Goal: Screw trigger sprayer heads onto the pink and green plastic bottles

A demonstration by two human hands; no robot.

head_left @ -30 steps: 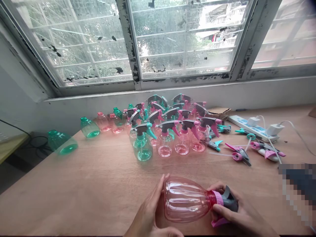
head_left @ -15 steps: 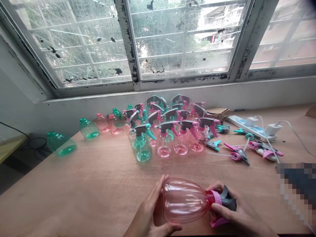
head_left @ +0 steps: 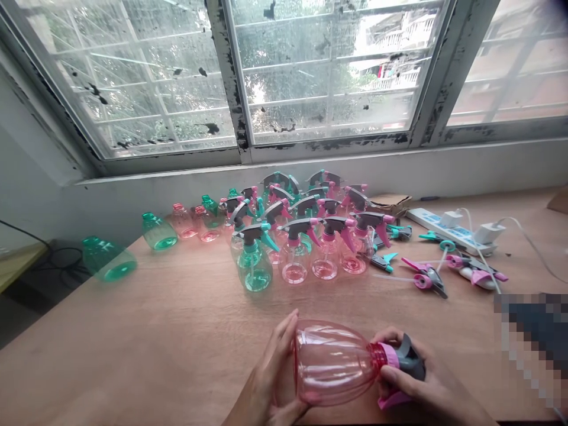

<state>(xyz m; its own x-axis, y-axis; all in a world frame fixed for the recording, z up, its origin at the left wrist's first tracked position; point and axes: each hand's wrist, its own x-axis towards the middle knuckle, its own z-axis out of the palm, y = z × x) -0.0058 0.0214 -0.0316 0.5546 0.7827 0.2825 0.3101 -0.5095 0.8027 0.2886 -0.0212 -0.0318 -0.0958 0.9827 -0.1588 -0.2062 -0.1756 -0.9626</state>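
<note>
A clear pink spray bottle [head_left: 335,362] lies sideways in the air between my hands, its base to the left and its neck to the right. My left hand [head_left: 273,373] cups the base, thumb below and fingers behind it. Around the pink collar and grey head of the spray nozzle [head_left: 406,358] my right hand [head_left: 419,378] is closed, with the thumb on the near side of the collar. The pink trigger points down toward the table. The nozzle sits at the bottle's mouth; how tightly it is screwed on I cannot tell.
Several spray bottles with nozzles [head_left: 326,260] stand grouped at mid-table. Uncapped green bottles [head_left: 109,260] and pink bottles [head_left: 183,222] stand to the left. Loose spray nozzles [head_left: 426,278] lie at right, beside a white power strip [head_left: 448,231] with plugged-in chargers and cables.
My left hand has shifted slightly on the bottle's base, and its thumb has drawn back to the left. The bottle has rotated a little; my right hand has barely moved.
</note>
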